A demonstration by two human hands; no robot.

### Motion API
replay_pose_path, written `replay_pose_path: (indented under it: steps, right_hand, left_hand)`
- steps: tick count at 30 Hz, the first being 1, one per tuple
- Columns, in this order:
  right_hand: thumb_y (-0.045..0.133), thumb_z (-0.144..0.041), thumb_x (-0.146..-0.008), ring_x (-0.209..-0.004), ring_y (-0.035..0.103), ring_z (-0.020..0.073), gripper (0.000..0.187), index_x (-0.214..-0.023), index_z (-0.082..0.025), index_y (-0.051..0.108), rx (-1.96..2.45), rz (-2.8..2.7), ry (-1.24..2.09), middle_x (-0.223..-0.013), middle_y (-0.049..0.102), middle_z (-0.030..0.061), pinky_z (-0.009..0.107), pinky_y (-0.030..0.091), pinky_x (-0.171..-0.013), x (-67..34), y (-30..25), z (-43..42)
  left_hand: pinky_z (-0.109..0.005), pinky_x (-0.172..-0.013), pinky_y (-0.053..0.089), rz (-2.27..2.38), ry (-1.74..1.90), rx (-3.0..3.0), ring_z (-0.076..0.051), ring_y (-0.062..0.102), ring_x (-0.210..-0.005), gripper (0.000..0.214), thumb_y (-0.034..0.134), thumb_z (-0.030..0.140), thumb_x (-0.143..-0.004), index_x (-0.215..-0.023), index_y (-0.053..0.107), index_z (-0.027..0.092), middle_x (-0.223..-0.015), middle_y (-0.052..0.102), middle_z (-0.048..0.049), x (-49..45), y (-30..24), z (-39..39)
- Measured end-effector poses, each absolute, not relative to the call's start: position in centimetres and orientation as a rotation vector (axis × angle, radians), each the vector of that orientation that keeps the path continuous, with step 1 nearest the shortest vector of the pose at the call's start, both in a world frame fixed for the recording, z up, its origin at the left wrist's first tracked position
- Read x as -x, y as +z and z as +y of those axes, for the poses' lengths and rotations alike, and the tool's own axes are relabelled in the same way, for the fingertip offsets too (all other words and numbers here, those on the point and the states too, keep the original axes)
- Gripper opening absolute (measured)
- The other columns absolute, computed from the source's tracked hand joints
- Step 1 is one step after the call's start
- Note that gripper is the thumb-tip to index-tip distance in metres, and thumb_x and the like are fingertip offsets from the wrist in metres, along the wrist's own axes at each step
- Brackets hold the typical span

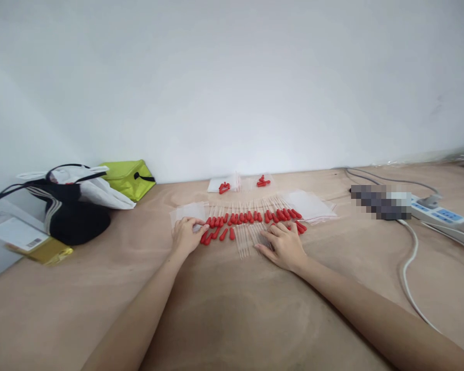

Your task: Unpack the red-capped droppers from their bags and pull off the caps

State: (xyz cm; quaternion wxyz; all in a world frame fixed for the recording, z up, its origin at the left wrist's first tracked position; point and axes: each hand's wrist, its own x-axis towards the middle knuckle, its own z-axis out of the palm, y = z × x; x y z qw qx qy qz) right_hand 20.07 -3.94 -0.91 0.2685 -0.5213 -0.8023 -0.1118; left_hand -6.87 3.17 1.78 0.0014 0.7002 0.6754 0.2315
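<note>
At the row's left end, the left hand [187,236] curls right by the red bulbs [217,221], its grip impossible to tell; the right hand [285,246] fans out, fingers apart, over clear tubes [243,241]. Behind, two red clusters [224,188] look set aside, in or on clear bags [214,184]; many bulbs lie loose, flat bags [309,205] seemingly unfilled.

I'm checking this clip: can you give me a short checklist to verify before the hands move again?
1. Left hand at the red bulbs: ok, fingertips at the left end.
2. Right hand gripping a tube: cannot tell, the fingers hide it.
3. Clear tubes between the hands lying side by side: ok.
4. Front-left bulbs evenly lined up: not ok, they lie at differing angles.
5. White cable clear of the right hand: ok, it runs farther right.
</note>
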Motion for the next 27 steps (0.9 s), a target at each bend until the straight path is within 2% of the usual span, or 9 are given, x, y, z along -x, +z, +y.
replay_pose_path:
  steps: [6,10,14,17,19,23,27]
  right_hand:
    - [0.047,-0.042,-0.081,-0.076,0.047,0.016,0.028,-0.086,-0.02,0.064,1.377,-2.049,-0.299,-0.074,0.06,0.0031,0.035,0.023,-0.075,-20.6,-1.2,-4.0]
    - [0.049,-0.037,-0.08,-0.076,0.049,0.0158,0.024,-0.089,-0.021,0.063,1.378,-1.931,-0.282,-0.073,0.06,0.0026,0.033,0.026,-0.074,-21.1,-1.4,-4.0]
    - [0.049,-0.036,-0.08,-0.086,0.05,0.0187,0.031,-0.106,-0.02,0.057,1.355,-1.834,-0.312,-0.09,0.059,0.0062,0.034,0.03,-0.077,-21.4,-1.4,-4.0]
    - [0.049,-0.038,-0.08,-0.101,0.047,0.022,0.041,-0.117,-0.021,0.05,1.294,-1.872,-0.366,-0.11,0.055,0.0094,0.037,0.03,-0.084,-21.5,-1.0,-4.2]
    - [0.049,-0.039,-0.08,-0.107,0.045,0.0228,0.043,-0.119,-0.022,0.048,1.249,-1.965,-0.382,-0.115,0.054,0.0086,0.04,0.026,-0.09,-21.5,-0.8,-4.3]
    - [0.047,-0.035,-0.083,-0.106,0.046,0.021,0.03,-0.111,-0.025,0.055,1.171,-2.119,-0.349,-0.102,0.063,0.0033,0.045,0.016,-0.096,-21.4,-0.8,-4.3]
    - [0.047,-0.033,-0.084,-0.094,0.05,0.0175,0.021,-0.098,-0.027,0.061,1.133,-2.18,-0.272,-0.082,0.066,-0.0001,0.044,0.015,-0.094,-21.3,-1.0,-4.2]
  left_hand:
    - [-0.035,-0.076,0.04,2.126,0.939,-2.104,-0.022,0.052,-0.08,0.018,0.055,0.034,-0.071,-0.071,0.065,0.019,-0.08,0.061,-0.0058,7.1,0.8,3.6]
    - [-0.036,-0.077,0.041,2.121,1.208,-2.076,-0.022,0.053,-0.079,0.018,0.054,0.033,-0.072,-0.07,0.064,0.018,-0.078,0.06,-0.0058,7.0,1.1,3.1]
    - [-0.036,-0.078,0.04,1.85,1.372,-2.351,-0.02,0.052,-0.08,0.015,0.054,0.031,-0.074,-0.071,0.062,0.018,-0.08,0.059,-0.0053,5.5,1.5,0.9]
    - [-0.035,-0.078,0.038,1.544,1.285,-2.591,-0.019,0.051,-0.081,0.011,0.054,0.028,-0.076,-0.073,0.062,0.02,-0.081,0.06,-0.0033,3.5,1.3,-1.3]
    - [-0.035,-0.077,0.037,1.382,1.233,-2.686,-0.018,0.052,-0.081,0.01,0.054,0.026,-0.077,-0.074,0.061,0.02,-0.082,0.06,-0.0028,2.3,1.1,-2.5]
    - [-0.034,-0.075,0.037,1.189,1.133,-2.783,-0.017,0.052,-0.082,0.01,0.053,0.024,-0.079,-0.075,0.061,0.021,-0.081,0.062,-0.0024,1.1,0.5,-3.4]
    - [-0.034,-0.076,0.037,1.14,1.14,-2.802,-0.017,0.052,-0.083,0.01,0.052,0.023,-0.079,-0.075,0.061,0.021,-0.081,0.062,-0.0024,1.1,0.3,-3.3]
